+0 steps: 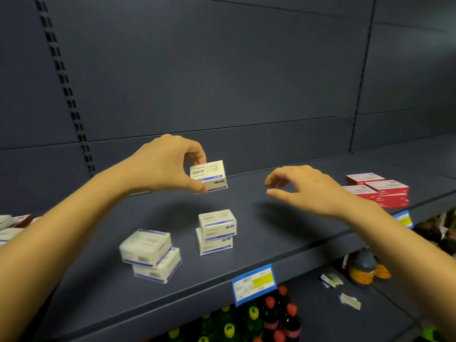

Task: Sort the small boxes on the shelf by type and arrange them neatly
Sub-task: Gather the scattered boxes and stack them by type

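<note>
My left hand pinches a white paper clip box with a blue stripe, held in the air above the dark shelf. Directly below it stands a stack of two matching white boxes. Another stack of two white boxes lies tilted to the left of that. My right hand hovers to the right, fingers curled apart, holding nothing. Several red boxes are piled at the shelf's right end.
More white boxes show at the far left edge. Blue and yellow price tags hang on the shelf's front lip. Bottles with red and yellow caps stand on the shelf below. The slotted back panel rises behind.
</note>
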